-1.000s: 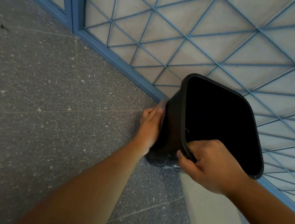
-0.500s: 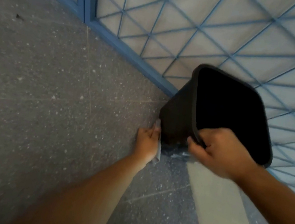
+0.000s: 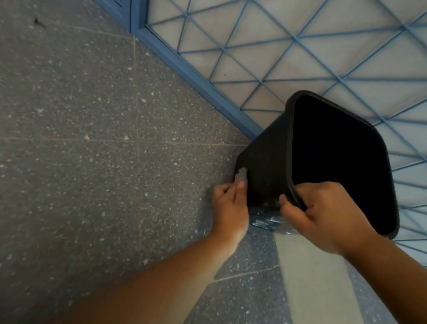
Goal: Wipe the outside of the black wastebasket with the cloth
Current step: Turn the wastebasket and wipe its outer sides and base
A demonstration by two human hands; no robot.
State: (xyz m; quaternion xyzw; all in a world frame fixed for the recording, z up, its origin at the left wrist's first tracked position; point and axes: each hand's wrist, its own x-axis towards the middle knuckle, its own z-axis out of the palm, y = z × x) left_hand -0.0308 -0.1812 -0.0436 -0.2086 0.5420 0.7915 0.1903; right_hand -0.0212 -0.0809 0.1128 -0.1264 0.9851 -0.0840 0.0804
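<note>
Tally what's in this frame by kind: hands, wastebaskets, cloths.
Hands: 2, left hand and right hand
Black wastebasket: 1
Cloth: 1, only a grey edge shows above the left hand
Total: 4

Soft, even daylight is coming through the pale translucent panels behind the blue metal lattice [image 3: 298,48], leaving them the brightest area. The grey speckled terrazzo floor [image 3: 66,150] is staying dim and is smearing into blur toward the lower left corner. A pale strip of light is falling across the floor at lower right. The inside of the black plastic wastebasket [image 3: 334,166] is reading as flat black with no detail. Straight lattice lines are bowing at the edges from the wide lens.
</note>
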